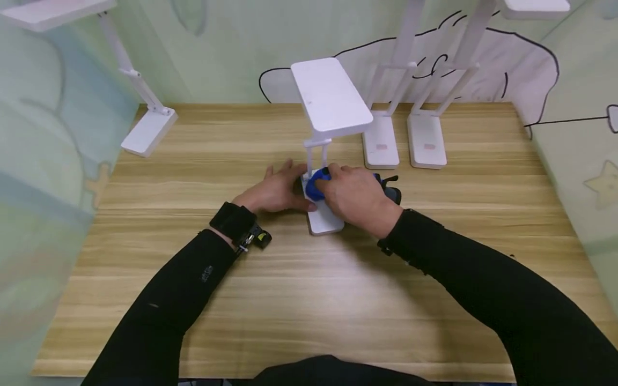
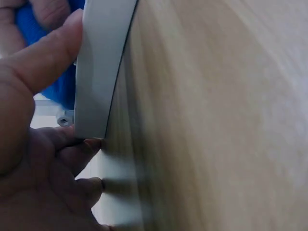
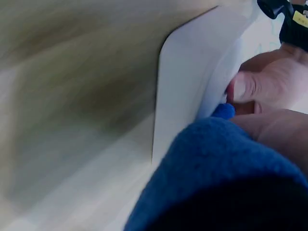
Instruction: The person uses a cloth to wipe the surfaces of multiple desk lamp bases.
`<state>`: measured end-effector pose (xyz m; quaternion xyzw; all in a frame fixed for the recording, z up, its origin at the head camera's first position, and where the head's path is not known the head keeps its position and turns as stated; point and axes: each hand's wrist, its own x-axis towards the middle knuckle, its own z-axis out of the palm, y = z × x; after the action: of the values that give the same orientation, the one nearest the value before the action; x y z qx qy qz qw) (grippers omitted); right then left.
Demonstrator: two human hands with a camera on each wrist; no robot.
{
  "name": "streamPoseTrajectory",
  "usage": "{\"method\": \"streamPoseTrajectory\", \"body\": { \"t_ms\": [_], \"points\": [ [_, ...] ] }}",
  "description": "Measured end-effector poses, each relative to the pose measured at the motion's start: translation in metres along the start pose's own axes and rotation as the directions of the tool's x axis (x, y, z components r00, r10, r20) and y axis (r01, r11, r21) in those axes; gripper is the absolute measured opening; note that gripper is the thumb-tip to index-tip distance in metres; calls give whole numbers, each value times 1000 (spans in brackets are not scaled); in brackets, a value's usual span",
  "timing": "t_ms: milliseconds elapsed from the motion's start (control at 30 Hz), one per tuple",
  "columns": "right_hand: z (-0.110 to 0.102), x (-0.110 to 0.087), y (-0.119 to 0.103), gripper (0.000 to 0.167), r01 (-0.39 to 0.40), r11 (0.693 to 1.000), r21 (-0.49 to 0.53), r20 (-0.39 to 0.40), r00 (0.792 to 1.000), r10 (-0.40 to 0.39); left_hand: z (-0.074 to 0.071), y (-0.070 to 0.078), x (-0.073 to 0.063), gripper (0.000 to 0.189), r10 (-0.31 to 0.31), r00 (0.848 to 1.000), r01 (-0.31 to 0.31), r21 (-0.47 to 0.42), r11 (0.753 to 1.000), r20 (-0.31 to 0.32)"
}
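Standing near the middle of the bench [image 1: 289, 300], a white lamp [image 1: 333, 96] has a blue cloth [image 1: 316, 185] against its base [image 1: 325, 221], the right hand [image 1: 357, 198] clasping the cloth while the left hand [image 1: 275, 192] grips the base between thumb and fingers. Just behind to the right, two similar lamps [image 1: 380, 142] [image 1: 427, 139] stand side by side; a fourth lamp [image 1: 149, 131] stands well apart at the left rear, before a patterned wall [image 1: 232, 53].

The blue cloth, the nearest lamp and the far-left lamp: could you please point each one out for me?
Blue cloth [image 3: 219, 147]: right wrist view, on its fuzzy surface.
Nearest lamp [image 1: 332, 96]: head view, on its flat head.
Far-left lamp [image 1: 148, 132]: head view, on its base.
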<state>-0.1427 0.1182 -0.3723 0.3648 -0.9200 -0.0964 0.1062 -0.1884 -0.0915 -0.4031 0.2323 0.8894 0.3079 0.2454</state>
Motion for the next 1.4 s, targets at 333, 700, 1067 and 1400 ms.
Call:
{"method": "streamPoseTrajectory", "body": {
  "t_ms": [333, 700, 1067, 1400],
  "points": [
    [-5, 7, -6, 30, 56, 996, -69, -48, 997, -60, 3, -1, 7, 101, 49, 999, -49, 4, 999, -16],
    [-2, -8, 13, 14, 47, 998, -35, 18, 999, -46, 2, 0, 8, 104, -1, 1000, 1, 19, 1000, 22],
    [5, -7, 9, 17, 50, 999, 8, -22, 999, -49, -5, 2, 9, 103, -8, 999, 6, 37, 999, 53],
    [9, -3, -14, 28, -119, 986, -118, -125, 987, 104, -5, 4, 10, 106, -45, 998, 41, 75, 996, 52]
  ]
}}
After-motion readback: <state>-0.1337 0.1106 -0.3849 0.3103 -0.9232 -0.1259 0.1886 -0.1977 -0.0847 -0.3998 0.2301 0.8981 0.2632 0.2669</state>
